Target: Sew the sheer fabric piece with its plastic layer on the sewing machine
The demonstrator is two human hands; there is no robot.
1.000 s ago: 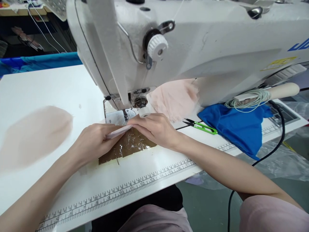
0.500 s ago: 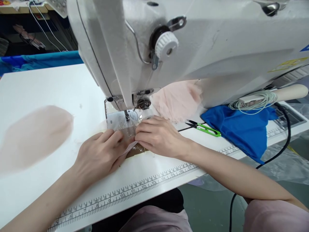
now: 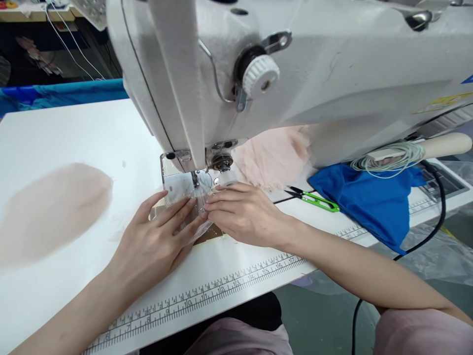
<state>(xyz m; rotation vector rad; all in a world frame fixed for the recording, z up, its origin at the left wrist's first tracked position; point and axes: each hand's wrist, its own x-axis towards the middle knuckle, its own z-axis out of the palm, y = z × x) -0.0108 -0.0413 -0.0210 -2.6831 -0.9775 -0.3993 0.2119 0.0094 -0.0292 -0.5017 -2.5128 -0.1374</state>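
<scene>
A piece of thin, sheer whitish fabric (image 3: 201, 229) lies at the needle area of a sewing machine (image 3: 332, 54), close to the presser foot (image 3: 195, 178). My left hand (image 3: 153, 239) rests over the fabric's left side, fingers spread and stretched toward the foot. On the other side, my right hand (image 3: 246, 214) has its fingers pressed together on the fabric's edge, just right of the foot. The fingertips of both hands nearly meet. Part of the fabric is hidden under them.
A sheer pinkish oval piece (image 3: 62, 207) lies on the white table (image 3: 33, 128) at left. Pink fabric (image 3: 275, 155) sits behind my right hand. Green thread snips (image 3: 320, 201), blue cloth (image 3: 369, 197) and coiled cord (image 3: 391, 155) lie to the right. A ruler scale (image 3: 188, 301) runs along the front edge.
My left hand has gone from bent, gathered fingers to spread fingers laid flat on the fabric. My right hand stays nearly in place. The view has shifted slightly.
</scene>
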